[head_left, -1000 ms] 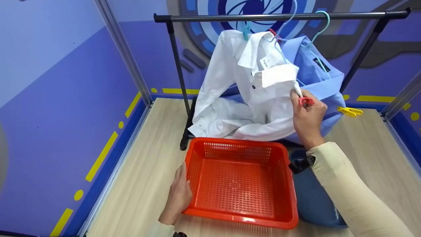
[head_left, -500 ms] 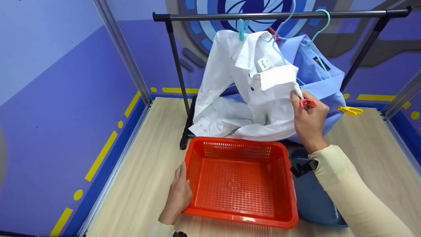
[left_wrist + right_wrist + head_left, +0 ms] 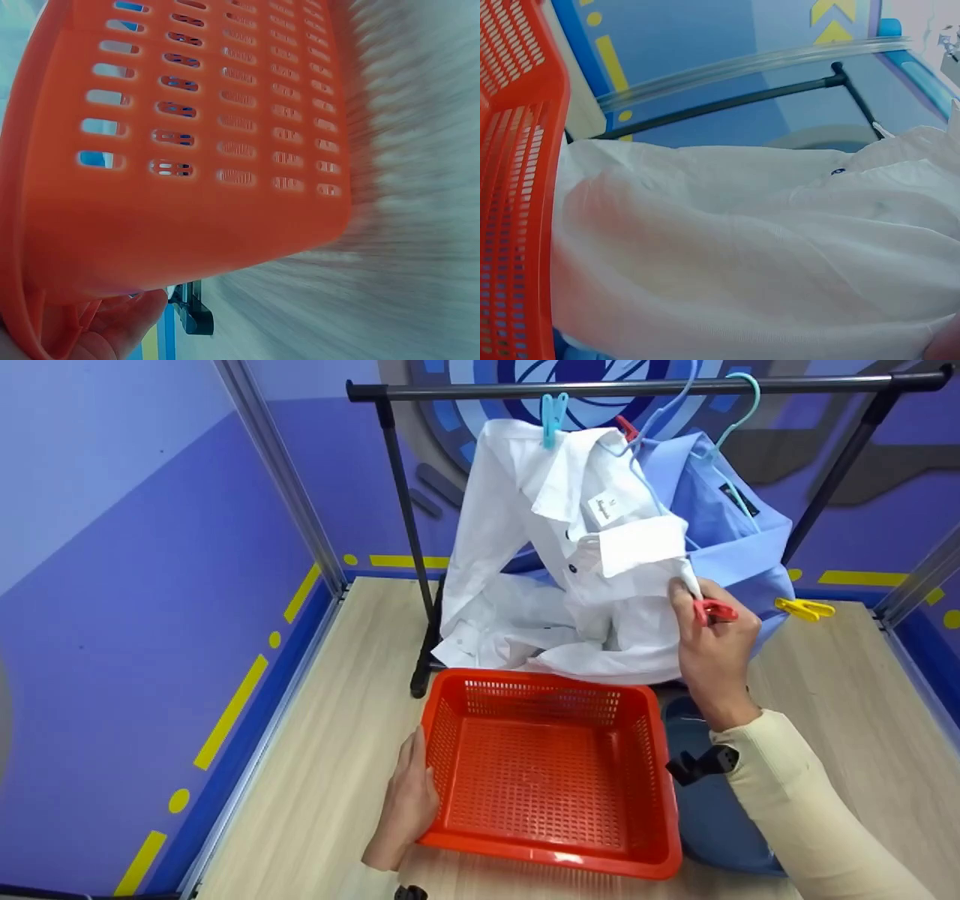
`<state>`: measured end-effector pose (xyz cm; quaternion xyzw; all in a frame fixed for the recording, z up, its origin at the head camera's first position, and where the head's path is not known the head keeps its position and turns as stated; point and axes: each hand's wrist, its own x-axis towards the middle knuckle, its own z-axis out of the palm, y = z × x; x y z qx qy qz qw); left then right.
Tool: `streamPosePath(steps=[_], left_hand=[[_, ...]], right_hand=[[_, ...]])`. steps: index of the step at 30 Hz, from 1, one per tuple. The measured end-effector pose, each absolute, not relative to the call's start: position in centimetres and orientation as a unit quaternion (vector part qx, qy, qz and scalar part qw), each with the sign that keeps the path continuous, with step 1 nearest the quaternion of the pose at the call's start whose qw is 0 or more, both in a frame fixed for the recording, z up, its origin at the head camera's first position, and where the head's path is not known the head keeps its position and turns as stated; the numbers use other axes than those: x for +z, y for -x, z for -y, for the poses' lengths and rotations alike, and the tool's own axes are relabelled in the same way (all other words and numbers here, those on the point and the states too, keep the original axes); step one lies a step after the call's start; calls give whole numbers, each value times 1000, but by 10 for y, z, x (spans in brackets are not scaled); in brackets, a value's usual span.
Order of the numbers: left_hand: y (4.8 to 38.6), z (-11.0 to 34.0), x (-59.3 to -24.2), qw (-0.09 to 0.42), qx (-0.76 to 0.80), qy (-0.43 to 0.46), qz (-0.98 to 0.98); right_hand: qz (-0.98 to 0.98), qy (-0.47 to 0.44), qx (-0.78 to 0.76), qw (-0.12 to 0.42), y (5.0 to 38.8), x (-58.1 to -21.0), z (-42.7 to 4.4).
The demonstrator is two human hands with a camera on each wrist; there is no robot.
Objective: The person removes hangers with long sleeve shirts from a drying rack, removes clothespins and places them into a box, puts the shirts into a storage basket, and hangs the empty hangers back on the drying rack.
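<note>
My right hand (image 3: 720, 652) is at the edge of a white shirt (image 3: 510, 510), its thumb and fingers pinching a red clothespin (image 3: 715, 612) there. The shirt hangs from a light blue hanger (image 3: 664, 416), with a teal clothespin (image 3: 553, 420) at its left shoulder. In the right wrist view, the white cloth (image 3: 742, 247) covers most of the picture and only a sliver of the hand shows. Low on the left, my left hand (image 3: 409, 799) grips the left rim of a red plastic basket (image 3: 547, 855); the left wrist view shows fingers (image 3: 131, 322) curled at its rim.
A black rack rail (image 3: 480, 391) crosses above. Behind the white shirt hangs a blue shirt (image 3: 742, 547) on a teal hanger (image 3: 750, 409), with a yellow clothespin (image 3: 806, 609) on its right edge. A dark blue basin (image 3: 720, 825) lies right of the basket, under my right forearm.
My right hand has shifted slightly right and down with the red clothespin, drawing the white shirt's edge along. The left hand and the basket have hardly moved.
</note>
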<state>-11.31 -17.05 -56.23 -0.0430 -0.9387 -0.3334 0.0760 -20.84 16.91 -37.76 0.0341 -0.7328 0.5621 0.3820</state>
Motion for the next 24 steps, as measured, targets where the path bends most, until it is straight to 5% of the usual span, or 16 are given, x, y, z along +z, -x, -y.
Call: streamPosePath(steps=[24], left_hand=[[114,170,-565,95,-318,56,942]], right_hand=[[639,-37,682,353,142,-344,-162]])
